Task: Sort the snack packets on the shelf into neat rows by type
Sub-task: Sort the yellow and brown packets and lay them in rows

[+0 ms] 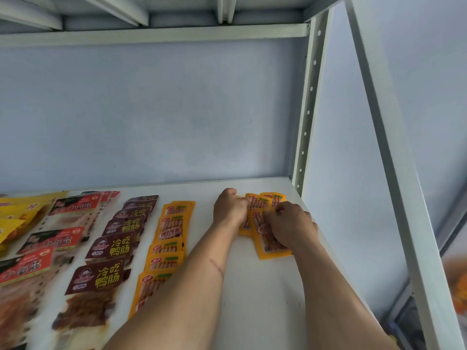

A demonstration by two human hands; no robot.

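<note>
Several loose orange snack packets [262,205] lie in a small overlapping pile at the back right of the white shelf board [252,286]. My left hand [228,210] curls its fingers on the pile's left edge. My right hand [290,224] lies over the front packet with fingers curled onto it. To the left run lengthwise rows: orange packets [169,238], dark maroon packets [111,251], red-label packets [58,238] and yellow bags [17,213] at the far left.
A white metal upright [307,117] with holes stands just right of the pile at the back corner. A second slanted post [394,173] rises on the right. The upper shelf beam [151,34] crosses overhead. The wall closes the back.
</note>
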